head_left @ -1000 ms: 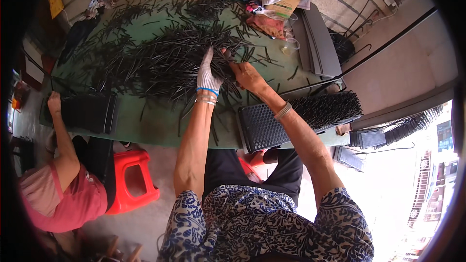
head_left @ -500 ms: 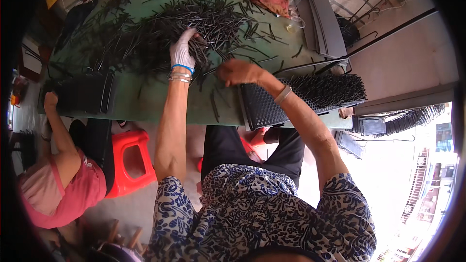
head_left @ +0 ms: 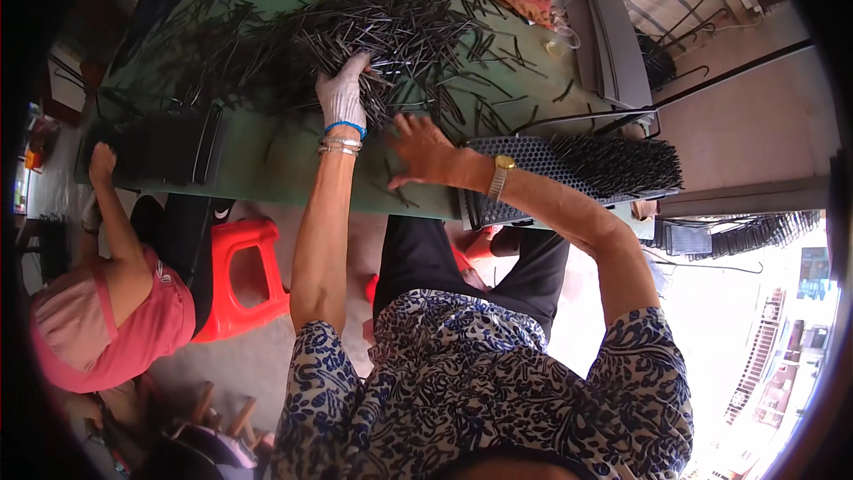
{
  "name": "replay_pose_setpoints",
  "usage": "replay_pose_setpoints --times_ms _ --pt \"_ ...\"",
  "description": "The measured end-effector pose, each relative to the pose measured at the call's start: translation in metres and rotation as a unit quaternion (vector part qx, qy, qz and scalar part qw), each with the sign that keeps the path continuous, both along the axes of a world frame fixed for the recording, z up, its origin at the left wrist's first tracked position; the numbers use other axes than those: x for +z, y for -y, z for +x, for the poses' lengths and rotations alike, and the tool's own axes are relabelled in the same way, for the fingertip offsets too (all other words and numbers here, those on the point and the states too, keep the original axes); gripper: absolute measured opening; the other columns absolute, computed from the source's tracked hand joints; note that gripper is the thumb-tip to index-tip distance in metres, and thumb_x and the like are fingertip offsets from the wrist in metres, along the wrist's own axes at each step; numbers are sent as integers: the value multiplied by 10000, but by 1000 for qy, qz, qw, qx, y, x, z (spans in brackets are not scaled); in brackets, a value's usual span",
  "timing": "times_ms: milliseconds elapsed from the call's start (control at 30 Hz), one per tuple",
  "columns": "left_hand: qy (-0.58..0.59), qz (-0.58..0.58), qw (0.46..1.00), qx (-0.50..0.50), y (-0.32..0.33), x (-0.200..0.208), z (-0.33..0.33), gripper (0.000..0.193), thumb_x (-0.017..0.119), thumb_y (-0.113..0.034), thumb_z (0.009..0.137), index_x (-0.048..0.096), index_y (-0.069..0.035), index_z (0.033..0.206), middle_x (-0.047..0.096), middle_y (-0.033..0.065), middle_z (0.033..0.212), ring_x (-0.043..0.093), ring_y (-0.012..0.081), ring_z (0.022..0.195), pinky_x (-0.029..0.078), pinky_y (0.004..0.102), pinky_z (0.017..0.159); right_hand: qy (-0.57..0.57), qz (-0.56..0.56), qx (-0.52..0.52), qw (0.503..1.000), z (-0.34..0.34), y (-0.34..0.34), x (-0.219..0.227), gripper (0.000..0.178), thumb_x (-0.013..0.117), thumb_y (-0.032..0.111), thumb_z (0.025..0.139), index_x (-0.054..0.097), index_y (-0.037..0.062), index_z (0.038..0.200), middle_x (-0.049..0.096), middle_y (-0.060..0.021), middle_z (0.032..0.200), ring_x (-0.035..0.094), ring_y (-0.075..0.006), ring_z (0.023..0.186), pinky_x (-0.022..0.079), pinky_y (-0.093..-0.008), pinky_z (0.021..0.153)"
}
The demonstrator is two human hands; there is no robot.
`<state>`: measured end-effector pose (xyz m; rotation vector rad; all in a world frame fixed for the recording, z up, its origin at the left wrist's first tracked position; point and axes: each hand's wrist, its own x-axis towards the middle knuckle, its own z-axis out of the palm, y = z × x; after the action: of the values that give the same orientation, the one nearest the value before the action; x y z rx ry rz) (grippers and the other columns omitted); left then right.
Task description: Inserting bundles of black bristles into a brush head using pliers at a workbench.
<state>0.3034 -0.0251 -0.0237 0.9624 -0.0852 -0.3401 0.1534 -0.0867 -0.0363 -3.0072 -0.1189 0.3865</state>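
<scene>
The gloved left hand (head_left: 342, 98) grasps slender black strips (head_left: 377, 105); at its four o'clock, the right hand (head_left: 425, 153) splays wide.

Black sticks (head_left: 400, 22), green table (head_left: 275, 185), blue-patterned shirt (head_left: 498, 364)

Black strips (head_left: 395, 31) partly hide the gloved left grip (head_left: 341, 98) from view.

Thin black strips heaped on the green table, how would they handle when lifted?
The thin black strips look fairly stiff, lying mostly straight. So slender, each is probably light. Loosely crisscrossed, they may snag or scatter.
</scene>
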Motion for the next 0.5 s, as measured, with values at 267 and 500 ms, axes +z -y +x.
replay_pose_setpoints --times_ms 267,500 --pt "-40 -36 997 -54 -10 9 9 147 705 4 764 616 -18 878 624 53 738 590 156 621 509 298 589 48 -35 257 965 -2 3 -11 994 610 744 678 256 311 1499 311 -132 1512 296 -349 1387 314 -567 1038" --pt "-92 -17 992 -79 -22 2 -13 203 708 13 765 622 -11 948 639 64 822 617 166 676 530 304 603 32 -180 224 957 48 95 -9 697 505 592 866 346 269 1462 328 -80 1523 318 -292 1389 294 -553 1059"
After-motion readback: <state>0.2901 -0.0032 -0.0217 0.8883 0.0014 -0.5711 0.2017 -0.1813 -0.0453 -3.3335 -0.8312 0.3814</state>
